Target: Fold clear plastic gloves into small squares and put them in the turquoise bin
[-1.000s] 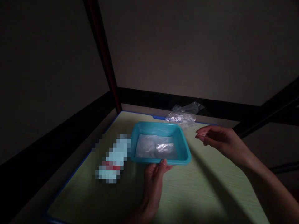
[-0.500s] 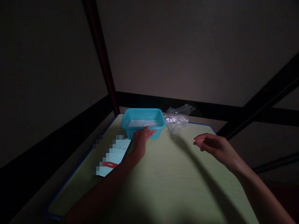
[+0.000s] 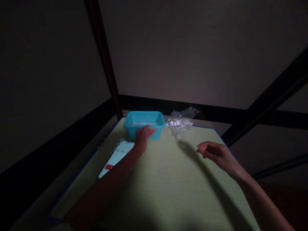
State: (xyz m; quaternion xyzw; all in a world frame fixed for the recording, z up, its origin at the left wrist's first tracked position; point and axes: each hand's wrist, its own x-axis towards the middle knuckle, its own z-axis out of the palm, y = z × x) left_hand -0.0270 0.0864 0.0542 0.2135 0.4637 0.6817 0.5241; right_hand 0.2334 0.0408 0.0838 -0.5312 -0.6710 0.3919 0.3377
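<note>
A blue plastic basin stands at the back left of the table, with something pale and flat inside it. My left hand is at the basin's front wall, its fingers stretched out and apparently touching it. My right hand hovers above the right side of the table with curled fingers, apart from every object, and nothing shows between them. Crumpled clear plastic lies just right of the basin. A phone with a lit timer screen lies left of my left forearm, which covers part of it.
The pale green table has a blue edge. Dark walls rise behind it and to its left, with a reddish post at the corner. A dark slanted beam is at the right.
The basin has shifted slightly back and to the left, with my left hand moving along at its front. My right hand has moved slightly left and down.
</note>
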